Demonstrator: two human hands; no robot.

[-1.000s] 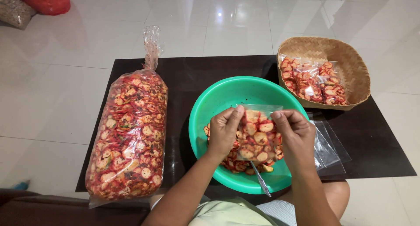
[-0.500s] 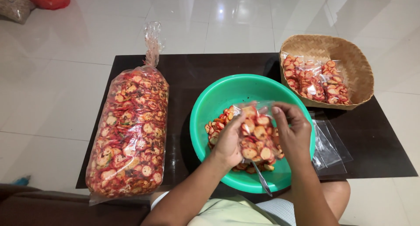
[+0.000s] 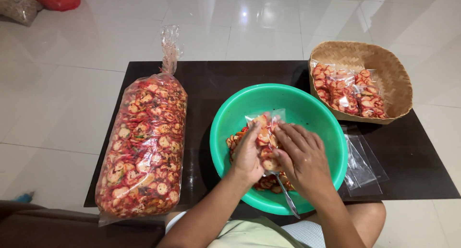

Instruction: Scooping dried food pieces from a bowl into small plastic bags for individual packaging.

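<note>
The small clear pouch [image 3: 266, 140] of red-and-cream cracker slices stands nearly upright above the middle of the green bowl [image 3: 307, 108], its long axis running from near to far, with the empty open mouth at the far end and the filled part toward the person. It sits directly between the two hands: the left hand [image 3: 247, 157] presses its left side, thumb and fingers [image 3: 254, 130] pinched on the plastic, and the right hand [image 3: 302, 159] closes on its right side, fingers [image 3: 285, 135] curled against the pouch. Both hands are grasping it, neither is released, and both are equally close to it; the top edge of the pouch lies just beyond the fingertips of both.

Under the pouch, loose cracker slices [image 3: 233, 141] lie in the bottom of the bowl, and a metal spoon [image 3: 288, 200] pokes out over the near rim below the right wrist. The bowl rests on a dark table [image 3: 216, 80]. To the left lies a long, large bag [image 3: 144, 142] full of the same crackers, its knotted neck pointing far. To the right, near the bowl, empty clear pouches [image 3: 362, 164] lie flat. At the far right a woven basket [image 3: 384, 60] holds filled pouches [image 3: 345, 92].
</note>
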